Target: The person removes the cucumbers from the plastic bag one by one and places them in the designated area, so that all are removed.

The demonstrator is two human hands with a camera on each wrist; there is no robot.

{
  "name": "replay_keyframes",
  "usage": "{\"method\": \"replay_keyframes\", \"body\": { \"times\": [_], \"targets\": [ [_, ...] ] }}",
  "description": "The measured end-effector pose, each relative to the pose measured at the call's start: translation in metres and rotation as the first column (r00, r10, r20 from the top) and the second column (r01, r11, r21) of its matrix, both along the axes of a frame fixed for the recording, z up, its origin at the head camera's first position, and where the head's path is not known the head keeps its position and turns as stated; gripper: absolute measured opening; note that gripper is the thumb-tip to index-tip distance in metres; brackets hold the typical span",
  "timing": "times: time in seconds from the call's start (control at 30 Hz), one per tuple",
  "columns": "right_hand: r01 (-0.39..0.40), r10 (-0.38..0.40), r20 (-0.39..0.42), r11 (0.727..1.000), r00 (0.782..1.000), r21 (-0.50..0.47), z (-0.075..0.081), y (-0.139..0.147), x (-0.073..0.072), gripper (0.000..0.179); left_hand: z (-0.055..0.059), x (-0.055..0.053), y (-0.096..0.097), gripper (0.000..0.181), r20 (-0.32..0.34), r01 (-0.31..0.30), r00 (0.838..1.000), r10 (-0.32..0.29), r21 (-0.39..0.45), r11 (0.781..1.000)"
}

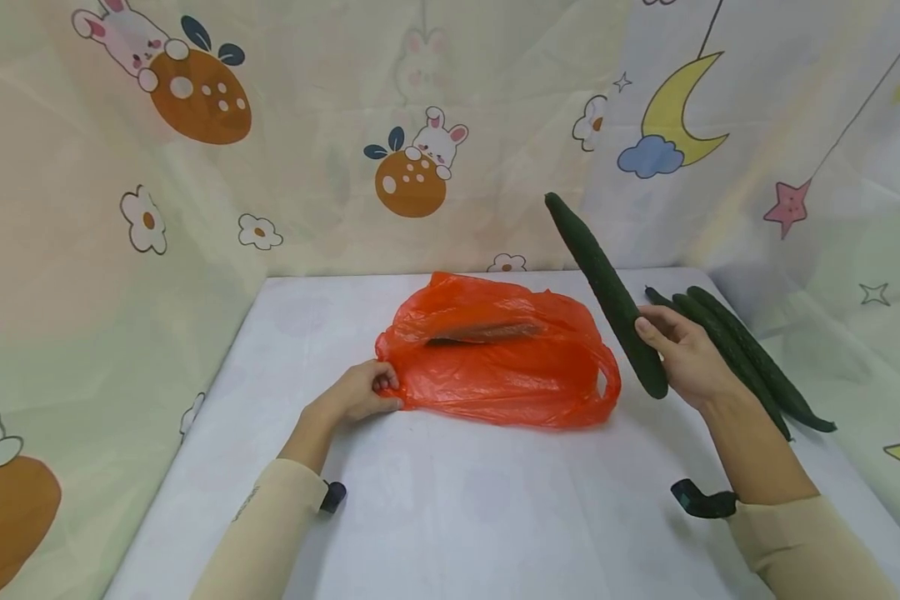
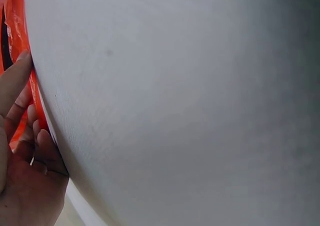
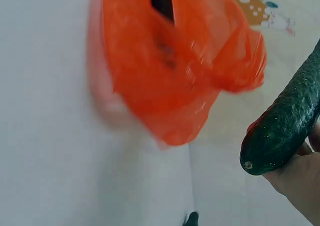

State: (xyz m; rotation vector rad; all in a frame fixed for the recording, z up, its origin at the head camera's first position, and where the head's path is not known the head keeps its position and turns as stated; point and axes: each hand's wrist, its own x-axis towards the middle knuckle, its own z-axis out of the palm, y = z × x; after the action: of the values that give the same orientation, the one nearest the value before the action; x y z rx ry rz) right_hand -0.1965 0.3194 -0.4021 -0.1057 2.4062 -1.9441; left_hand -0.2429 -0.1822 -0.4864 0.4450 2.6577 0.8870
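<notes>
A dark green cucumber (image 1: 600, 275) slants up and left in my right hand (image 1: 682, 354), which grips it near its lower end, raised beside the bag. In the right wrist view the blunt end of that cucumber (image 3: 277, 136) faces the camera. The orange-red plastic bag (image 1: 495, 383) lies on its side on the table, with a long dark thing partly visible through its opening. At its near left corner, my left hand (image 1: 360, 390) pinches the bag's edge between thumb and fingers. The left wrist view catches only a strip of the bag (image 2: 17, 23) by the fingers.
More cucumbers (image 1: 761, 358) lie side by side on the right of the white table (image 1: 450, 517), partly behind my right hand and forearm. A printed cloth (image 1: 315, 167) with rabbits and flowers hangs behind the table and along both sides.
</notes>
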Motion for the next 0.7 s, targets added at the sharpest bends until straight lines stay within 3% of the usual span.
{"method": "replay_keyframes", "body": {
  "times": [0.13,0.37,0.5,0.6,0.7],
  "targets": [
    [0.046,-0.04,0.063,0.995,0.997,-0.09,-0.009,0.013,-0.001,0.036,0.0,0.001,0.0,0.027,0.004,-0.003,1.0,0.003,-0.003,1.0],
    [0.131,-0.119,0.108,0.986,0.987,-0.105,-0.027,0.025,0.002,0.036,0.001,0.005,0.001,0.027,0.025,-0.022,0.999,0.022,-0.002,1.0],
    [0.175,-0.178,0.111,0.984,0.978,0.03,-0.037,0.031,0.005,0.05,0.003,0.002,0.001,0.026,0.012,-0.017,1.0,0.017,0.002,1.0],
    [0.196,-0.218,0.119,0.966,0.969,0.169,-0.046,0.038,0.007,0.066,0.002,0.001,0.0,0.027,0.013,-0.013,1.0,0.013,0.003,1.0],
    [0.21,-0.244,0.129,0.95,0.961,0.232,-0.055,0.047,0.007,0.076,0.002,0.001,0.001,0.027,0.018,-0.014,1.0,0.014,0.003,1.0]
  ]
}}
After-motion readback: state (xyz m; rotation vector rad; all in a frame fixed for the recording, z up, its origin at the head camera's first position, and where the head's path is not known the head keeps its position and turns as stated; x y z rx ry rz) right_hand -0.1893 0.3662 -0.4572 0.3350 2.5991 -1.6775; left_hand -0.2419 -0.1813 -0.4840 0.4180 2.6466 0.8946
